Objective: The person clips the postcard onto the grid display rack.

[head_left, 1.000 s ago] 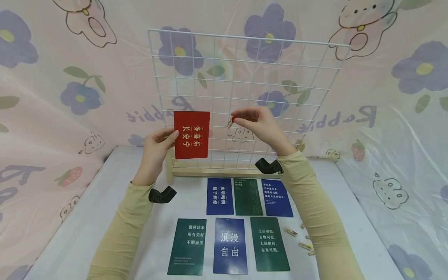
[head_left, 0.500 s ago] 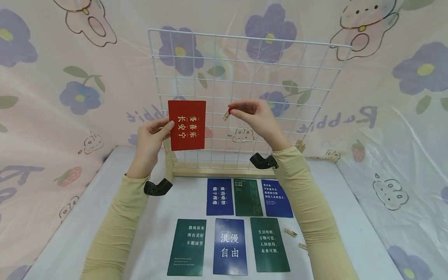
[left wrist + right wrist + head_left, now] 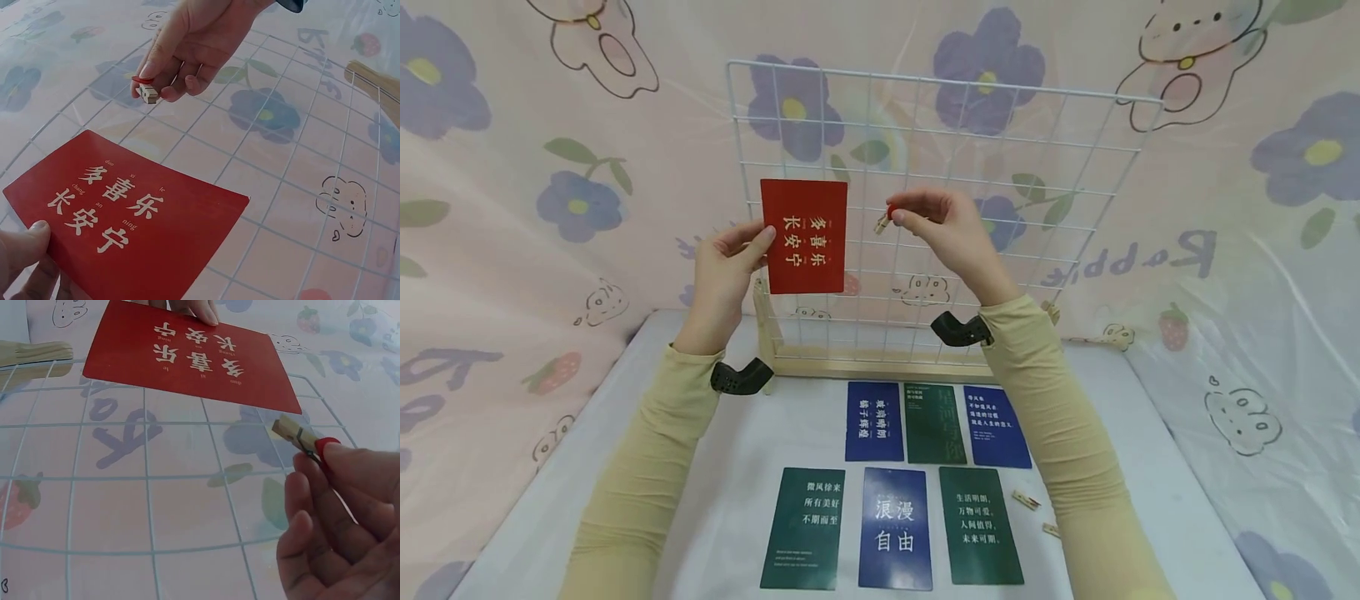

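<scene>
My left hand (image 3: 727,271) pinches the left edge of a red card (image 3: 805,262) with pale Chinese lettering, thumb on its front. The card is held up before the left part of a white wire grid panel (image 3: 940,150). To its right, my right hand (image 3: 951,233) pinches a small wooden clothespin (image 3: 294,432) with a red piece at its handle end. Its jaws point toward the card, a short gap away. In the left wrist view the clothespin (image 3: 147,92) hangs beyond the card's far edge.
The grid stands in a wooden base (image 3: 880,368) on a white table. In front lie blue and green cards in two rows, among them a blue card (image 3: 895,529) and a green card (image 3: 981,525). Small clothespins (image 3: 1026,500) lie right of them, partly behind my right sleeve.
Both hands have risen in front of the grid, carrying the red card and the clothespin upward. The right hand has also shifted slightly left. The cards on the table stay put.
</scene>
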`<action>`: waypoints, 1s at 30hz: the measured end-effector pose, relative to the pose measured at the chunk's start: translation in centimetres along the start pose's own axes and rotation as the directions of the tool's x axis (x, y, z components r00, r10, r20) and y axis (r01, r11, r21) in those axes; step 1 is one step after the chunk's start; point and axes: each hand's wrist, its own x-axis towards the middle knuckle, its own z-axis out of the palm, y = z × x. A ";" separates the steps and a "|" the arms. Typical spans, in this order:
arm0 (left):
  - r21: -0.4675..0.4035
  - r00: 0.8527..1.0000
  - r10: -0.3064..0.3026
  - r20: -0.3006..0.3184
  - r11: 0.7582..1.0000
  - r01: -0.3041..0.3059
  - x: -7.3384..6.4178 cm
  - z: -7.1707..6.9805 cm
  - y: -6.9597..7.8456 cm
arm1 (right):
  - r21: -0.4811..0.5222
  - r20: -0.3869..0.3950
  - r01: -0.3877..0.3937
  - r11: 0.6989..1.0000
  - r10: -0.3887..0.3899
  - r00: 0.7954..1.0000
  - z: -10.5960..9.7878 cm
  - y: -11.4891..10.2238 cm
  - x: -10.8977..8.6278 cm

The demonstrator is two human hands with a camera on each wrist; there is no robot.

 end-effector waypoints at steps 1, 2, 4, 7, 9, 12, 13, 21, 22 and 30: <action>-0.003 1.000 0.003 0.003 1.000 -0.003 0.1 0.1 0.2 | -0.005 -0.001 0.000 1.000 0.000 1.000 0.0 -0.1 0.2; -0.002 1.000 0.008 0.004 1.000 -0.008 0.3 0.1 0.3 | -0.010 -0.003 0.001 1.000 -0.001 1.000 0.0 -0.3 0.3; -0.004 1.000 0.016 0.007 1.000 -0.016 0.6 0.2 0.6 | -0.022 -0.008 0.010 1.000 -0.010 1.000 0.1 -0.7 0.7; -0.005 1.000 0.021 0.010 1.000 -0.021 0.8 0.3 1.0 | -0.042 -0.017 0.016 0.999 -0.017 1.000 0.2 -1.2 1.2; -0.003 1.000 0.020 0.009 1.000 -0.020 0.9 0.4 1.2 | -0.048 -0.020 0.019 0.999 -0.020 1.000 0.3 -1.5 1.5; 0.001 1.000 0.012 0.002 1.000 -0.012 1.1 0.5 1.4 | -0.058 -0.022 0.025 0.998 -0.026 0.999 0.5 -2.0 1.9; 0.001 1.000 0.010 0.001 1.000 -0.010 1.2 0.5 1.5 | -0.057 -0.022 0.027 0.998 -0.028 0.999 0.6 -2.2 2.0; -0.023 1.000 0.008 0.007 1.000 -0.008 2.6 0.8 2.1 | -0.042 -0.046 0.098 0.994 -0.100 0.994 0.8 -3.4 3.3; -0.024 1.000 0.011 0.004 1.000 -0.011 2.7 0.8 2.2 | -0.043 -0.056 0.104 0.994 -0.107 0.993 0.9 -3.6 3.5; 0.004 1.000 0.013 -0.018 1.000 -0.013 3.3 0.6 3.0 | -0.003 -0.134 0.096 0.995 -0.096 0.986 1.1 -4.4 4.4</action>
